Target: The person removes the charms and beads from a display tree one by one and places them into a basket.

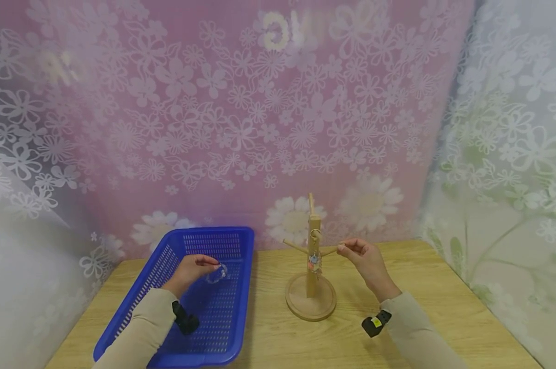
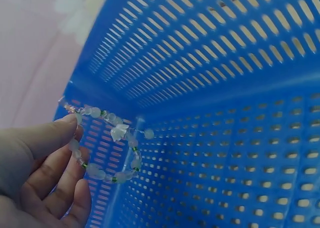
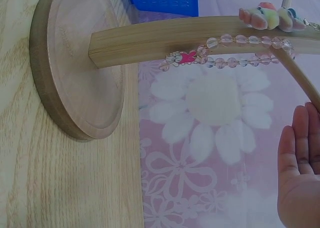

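Observation:
In my left hand [image 1: 191,272] I pinch a bracelet of clear and pale beads [image 2: 95,172] with small green beads and a white flower-shaped charm. It dangles inside the blue plastic basket [image 1: 249,287]. My right hand [image 1: 366,264] pinches the tip of the right peg [image 1: 330,251] on a wooden stand [image 1: 311,284]; that tip is partly out of frame in the right wrist view. A pink beaded bracelet [image 3: 227,39] with a pink charm hangs on this peg, close to the post. Colourful chunky charms [image 3: 265,17] sit farther up the post.
The stand's round base [image 1: 296,306] rests on the wooden table [image 1: 375,333], to the right of the basket. Another peg [image 1: 295,246] sticks out to the left. A flowered pink curtain [image 1: 259,128] hangs behind, with pale flowered sheets on both sides.

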Demonstrator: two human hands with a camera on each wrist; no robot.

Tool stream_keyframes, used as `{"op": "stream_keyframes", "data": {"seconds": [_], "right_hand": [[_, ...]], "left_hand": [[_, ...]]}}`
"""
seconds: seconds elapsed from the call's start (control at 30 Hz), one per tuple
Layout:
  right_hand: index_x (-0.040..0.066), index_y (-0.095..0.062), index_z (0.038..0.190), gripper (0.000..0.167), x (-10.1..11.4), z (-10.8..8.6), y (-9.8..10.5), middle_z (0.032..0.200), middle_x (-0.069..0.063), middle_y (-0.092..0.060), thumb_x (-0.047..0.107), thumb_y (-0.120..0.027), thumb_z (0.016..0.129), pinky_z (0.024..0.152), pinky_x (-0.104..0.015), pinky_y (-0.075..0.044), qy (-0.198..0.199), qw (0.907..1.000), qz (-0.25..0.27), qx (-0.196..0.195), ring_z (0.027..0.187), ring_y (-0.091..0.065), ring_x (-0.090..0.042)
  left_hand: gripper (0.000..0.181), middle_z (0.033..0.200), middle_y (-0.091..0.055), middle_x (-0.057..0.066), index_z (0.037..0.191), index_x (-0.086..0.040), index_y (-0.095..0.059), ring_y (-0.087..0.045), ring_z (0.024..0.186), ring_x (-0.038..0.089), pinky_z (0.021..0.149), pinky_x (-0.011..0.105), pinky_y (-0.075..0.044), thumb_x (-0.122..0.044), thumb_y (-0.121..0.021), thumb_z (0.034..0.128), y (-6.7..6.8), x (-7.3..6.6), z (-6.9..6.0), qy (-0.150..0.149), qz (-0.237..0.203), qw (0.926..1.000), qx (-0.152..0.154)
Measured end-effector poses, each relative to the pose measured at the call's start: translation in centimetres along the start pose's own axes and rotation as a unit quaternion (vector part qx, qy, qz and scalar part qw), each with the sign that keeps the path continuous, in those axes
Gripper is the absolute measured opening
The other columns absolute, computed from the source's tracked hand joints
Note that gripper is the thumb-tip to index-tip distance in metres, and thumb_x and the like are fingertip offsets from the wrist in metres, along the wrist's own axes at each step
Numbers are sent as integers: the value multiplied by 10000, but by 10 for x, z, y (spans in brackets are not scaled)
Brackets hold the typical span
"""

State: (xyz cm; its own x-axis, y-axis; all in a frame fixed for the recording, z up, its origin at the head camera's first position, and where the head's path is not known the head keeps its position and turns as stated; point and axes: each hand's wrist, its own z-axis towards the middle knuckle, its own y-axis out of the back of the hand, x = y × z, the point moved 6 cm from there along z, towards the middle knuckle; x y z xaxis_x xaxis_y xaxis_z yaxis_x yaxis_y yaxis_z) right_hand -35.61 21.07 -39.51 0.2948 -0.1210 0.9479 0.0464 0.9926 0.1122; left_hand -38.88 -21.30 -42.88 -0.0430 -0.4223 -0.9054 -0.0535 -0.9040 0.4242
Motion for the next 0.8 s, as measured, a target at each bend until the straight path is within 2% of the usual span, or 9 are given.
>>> {"op": "stream_keyframes", "data": {"seconds": [0.17, 0.37, 0.5, 0.63, 0.8], "right_hand": [[-98, -594, 1028, 327, -1, 0, 0, 890, 51, -677, 190, -663, 889, 836, -233, -498, -6, 10000, -1, 32, 857, -650, -102], [-104, -591, 1029, 330, 0, 0, 0, 901, 31, -678, 188, -660, 892, 823, -211, -495, 43, 10000, -12, 24, 862, -652, -118], [-98, -590, 1034, 329, 0, 0, 0, 905, 24, -676, 191, -658, 893, 824, -209, -495, 42, 10000, -8, 20, 877, -653, -143], [-98, -588, 1030, 328, -1, 1, -1, 902, 23, -677, 192, -659, 892, 821, -204, -494, 47, 10000, 15, 18, 870, -653, -133], [-106, -584, 1032, 328, -1, 0, 0, 888, 29, -678, 184, -654, 896, 821, -210, -496, 63, 10000, 3, 19, 843, -648, -86]], "left_hand": [[203, 949, -696, 93, 1023, 55, -670, -619, 909, 246, 860, 458, -463, -68, -668, 861, -4, 5, 0, 107, 126, 9998, 119], [208, 977, -685, 130, 1048, 37, -661, -597, 976, 337, 871, 504, -442, -80, -651, 877, -4, 3, 0, 196, 57, 9997, 156], [202, 999, -681, 103, 1041, -4, -670, -590, 958, 301, 831, 481, -442, -120, -662, 876, -3, -2, -3, 273, 63, 9996, 102], [219, 1025, -680, 108, 1050, -8, -669, -599, 960, 275, 841, 469, -442, -146, -664, 880, -2, -8, -5, 263, 45, 9995, 176], [272, 1059, -673, 91, 1111, -28, -651, -607, 992, 241, 912, 492, -435, -183, -663, 887, -3, -20, -6, 176, 34, 9997, 189]]}}
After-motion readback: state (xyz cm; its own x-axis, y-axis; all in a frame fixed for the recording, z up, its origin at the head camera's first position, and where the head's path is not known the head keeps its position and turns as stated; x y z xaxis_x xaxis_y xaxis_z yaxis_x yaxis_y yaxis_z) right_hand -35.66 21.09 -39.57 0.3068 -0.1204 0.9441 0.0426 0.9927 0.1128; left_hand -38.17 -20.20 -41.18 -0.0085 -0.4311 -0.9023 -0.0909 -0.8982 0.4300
